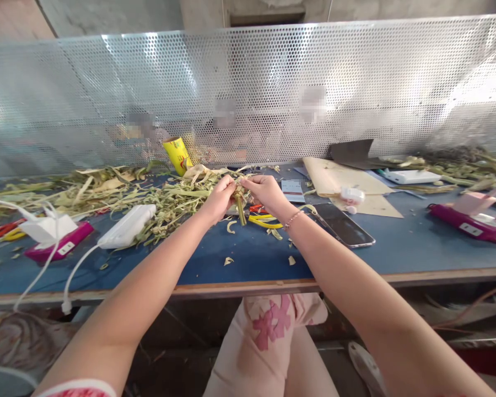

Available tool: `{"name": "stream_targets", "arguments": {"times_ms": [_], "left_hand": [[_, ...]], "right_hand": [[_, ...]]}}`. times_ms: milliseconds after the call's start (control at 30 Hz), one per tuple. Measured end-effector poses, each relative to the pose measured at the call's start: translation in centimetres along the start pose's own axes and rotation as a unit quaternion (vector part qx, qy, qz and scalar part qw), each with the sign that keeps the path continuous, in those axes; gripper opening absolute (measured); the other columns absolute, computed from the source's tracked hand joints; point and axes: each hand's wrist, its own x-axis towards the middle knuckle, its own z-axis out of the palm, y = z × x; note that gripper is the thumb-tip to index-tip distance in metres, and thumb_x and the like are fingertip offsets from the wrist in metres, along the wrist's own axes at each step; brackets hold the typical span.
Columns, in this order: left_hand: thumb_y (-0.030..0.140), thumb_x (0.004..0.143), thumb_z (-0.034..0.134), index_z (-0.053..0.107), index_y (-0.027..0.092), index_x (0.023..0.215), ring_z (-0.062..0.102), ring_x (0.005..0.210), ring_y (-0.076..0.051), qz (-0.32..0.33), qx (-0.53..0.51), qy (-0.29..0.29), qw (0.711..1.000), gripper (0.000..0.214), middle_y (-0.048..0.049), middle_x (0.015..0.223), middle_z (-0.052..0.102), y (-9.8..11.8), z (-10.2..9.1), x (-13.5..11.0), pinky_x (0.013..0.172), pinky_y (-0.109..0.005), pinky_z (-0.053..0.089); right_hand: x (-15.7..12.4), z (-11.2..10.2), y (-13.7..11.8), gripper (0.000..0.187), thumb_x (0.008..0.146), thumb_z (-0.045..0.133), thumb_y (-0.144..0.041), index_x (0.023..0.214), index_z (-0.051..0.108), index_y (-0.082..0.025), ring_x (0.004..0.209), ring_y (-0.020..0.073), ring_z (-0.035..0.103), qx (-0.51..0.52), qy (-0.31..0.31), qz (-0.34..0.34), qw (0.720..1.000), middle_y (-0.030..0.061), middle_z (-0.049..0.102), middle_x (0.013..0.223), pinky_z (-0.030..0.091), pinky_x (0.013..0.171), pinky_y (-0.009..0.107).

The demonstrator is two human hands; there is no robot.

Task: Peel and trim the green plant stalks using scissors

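Over the middle of the blue table, my left hand [221,199] and my right hand [267,192] meet with fingers pinched together. Between them is a short bundle of green plant stems [241,212], its cut-looking ends pointing down toward me. The upper part of the bundle is partly hidden by my fingers. A loose pile of pale green, dried-looking plant stems and leaves [169,212] lies beside and behind my left hand. Under my right wrist lies a tool with yellow and red handles [265,221]; its kind is unclear. Small leaf scraps [228,261] lie in front.
A black phone [345,223] is right of my right forearm. Leftward sit a white power bank [128,226] and a magenta power strip [60,242] with cables. A yellow tube [177,155] leans near the perforated metal screen [264,82]. Brown paper [334,177] lies back right.
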Motion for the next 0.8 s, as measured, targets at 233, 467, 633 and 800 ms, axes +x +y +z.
{"name": "stream_targets", "arguments": {"times_ms": [233,467,633,800], "left_hand": [[0.016,0.08,0.044,0.036,0.017,0.063,0.045,0.055,-0.007,-0.013,0.008,-0.009,1.0,0.019,0.0046,0.058,0.042,0.5,0.0,-0.2,0.057,-0.021,0.041],[0.016,0.077,0.048,0.038,0.016,0.061,0.045,0.054,-0.007,-0.013,0.006,0.005,1.0,0.019,0.0046,0.057,0.042,0.4,-0.3,0.0,0.057,-0.021,0.041],[0.018,0.076,0.052,0.04,0.016,0.062,0.047,0.054,-0.008,-0.012,-0.014,0.018,1.0,0.019,0.0041,0.057,0.044,0.4,-0.4,0.0,0.057,-0.022,0.042],[0.026,0.072,0.061,0.049,0.014,0.068,0.052,0.057,-0.007,-0.06,-0.107,0.038,0.992,0.017,0.0019,0.061,0.054,0.1,-0.2,0.1,0.058,-0.022,0.043]], "right_hand": [[-0.3,0.2,-0.8,0.027,0.065,0.067,-0.038,0.065,0.054,-0.014,0.031,0.0011,0.018,0.087,0.0,0.053,0.995,-0.0108,0.028,0.037,0.012,0.032,0.019],[-0.4,-0.3,-1.3,0.026,0.063,0.071,-0.033,0.068,0.054,-0.013,0.033,-0.0001,0.015,0.155,-0.045,0.078,0.984,-0.0119,0.026,0.039,0.01,0.033,0.018],[-0.3,-0.4,-0.9,0.024,0.067,0.067,-0.032,0.065,0.05,-0.015,0.033,-0.0001,0.017,0.14,-0.065,0.059,0.986,-0.0113,0.027,0.041,0.01,0.033,0.017],[0.0,0.1,-0.2,0.023,0.072,0.06,-0.029,0.063,0.043,-0.018,0.032,0.0008,0.017,0.146,-0.009,0.049,0.988,-0.0124,0.023,0.04,0.012,0.032,0.016]]}}
